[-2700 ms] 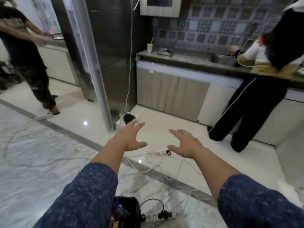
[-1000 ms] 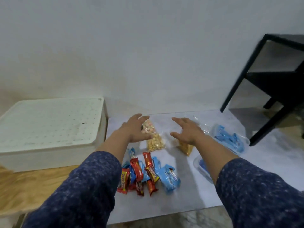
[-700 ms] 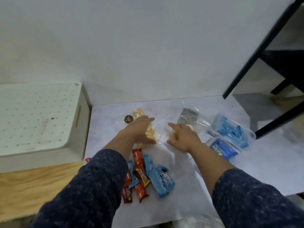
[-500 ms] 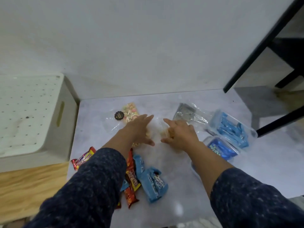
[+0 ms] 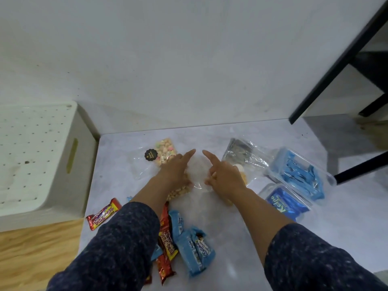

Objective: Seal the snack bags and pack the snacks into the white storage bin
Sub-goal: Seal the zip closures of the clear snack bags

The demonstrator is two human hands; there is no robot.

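two hands on clear snack bag (image 5: pixel 197 175) | left hand (image 5: pixel 176 173) pressing, fingers straight | right hand (image 5: pixel 222 175) pinching it

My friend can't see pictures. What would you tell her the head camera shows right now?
Two hands, left hand and right hand, press a clear snack bag of nuts on a grey table, forefingers pointing forward. Candy bars lie nearer, blue snack tubs right, and a closed white storage bin left.

Dim, soft even light; slight blur, wide-angle edge distortion.
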